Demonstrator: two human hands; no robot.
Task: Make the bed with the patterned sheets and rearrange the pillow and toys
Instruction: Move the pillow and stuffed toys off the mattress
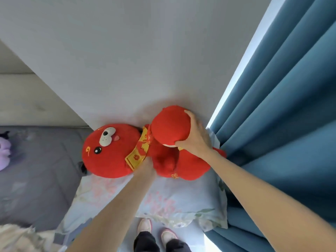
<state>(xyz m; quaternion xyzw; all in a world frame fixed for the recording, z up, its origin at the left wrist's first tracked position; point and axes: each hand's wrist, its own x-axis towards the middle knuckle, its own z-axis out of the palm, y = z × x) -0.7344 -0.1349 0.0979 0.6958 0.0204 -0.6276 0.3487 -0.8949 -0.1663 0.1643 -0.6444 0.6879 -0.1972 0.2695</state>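
While the fingers [190,117] of the right hand [196,140] are spread and curled over a round red part [170,125], with the thumb tucked under its pale lower edge, that part is gripped from its curtain side. Whether it is a limb of the red plush toy [109,153] or a separate piece cannot be told. The left hand [146,166] is pushed into the gap between the toy's big head and its body, just below the yellow scarf [140,151]. Its fingers are hidden in the plush, so whether they are apart or clamped cannot be told. The toy is laid on its side at the top end of the floral pillow [172,202], against the white wall [127,51]. Its long axis is aligned with the wall: head toward the person's left, body toward the blue curtain [281,115] on the right. Both hands are thus placed at the toy's middle, the left nearer the head, the right nearer the body. Judged from this, the toy-arranging step is in hand. Any lift or turn is likely to be pivoted about the neck, with the big head apt to flop leftward. Further left a grey bed cover [36,170] is seen, with a purple toy [4,151] at the picture's edge. Slippered feet [144,226] are seen below the pillow.
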